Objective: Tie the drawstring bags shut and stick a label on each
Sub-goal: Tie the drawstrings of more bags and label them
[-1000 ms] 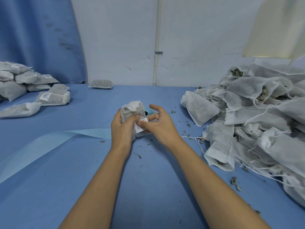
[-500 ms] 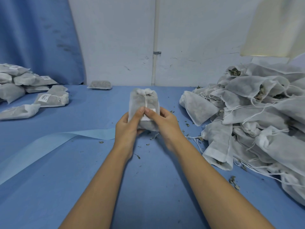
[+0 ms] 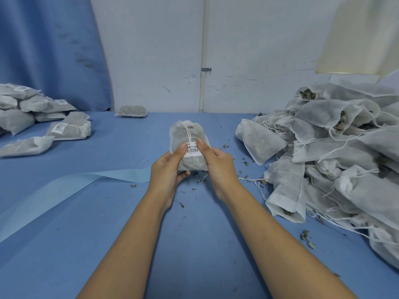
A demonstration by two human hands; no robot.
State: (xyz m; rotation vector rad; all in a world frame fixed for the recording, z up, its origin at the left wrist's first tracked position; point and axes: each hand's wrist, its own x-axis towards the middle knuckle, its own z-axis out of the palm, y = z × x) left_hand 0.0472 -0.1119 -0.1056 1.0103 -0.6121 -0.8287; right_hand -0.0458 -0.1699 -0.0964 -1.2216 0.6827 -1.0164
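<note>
The drawstring bag [image 3: 188, 134] is held upright at centre, just above the blue cloth-covered table [image 3: 194, 244]. It is white non-woven fabric, soft and semi-sheer, with dark dried contents showing through. Its neck is gathered shut, and a thin white cord [image 3: 188, 133] hangs down the front.

A white rectangular barcode label [image 3: 192, 150] sits on the front face of the bag. The left hand [image 3: 167, 169] grasps the bag's left side, thumb on the label's left edge and fingers curled behind. The right hand [image 3: 218, 164] grasps the right side in the same way, thumb on the label's right edge.

To the right lies a heap of open-mouthed bags [image 3: 336, 152] with loose trailing cords and leafy fill visible at some mouths. At far left is a stack of flat, labelled bags [image 3: 28, 108]. One flat bag [image 3: 131, 110] lies at the far edge against the wall. A pale blue fabric strip [image 3: 64, 186] runs across the near left. Dried leaf fragments [image 3: 306, 238] are scattered on the cloth.
</note>
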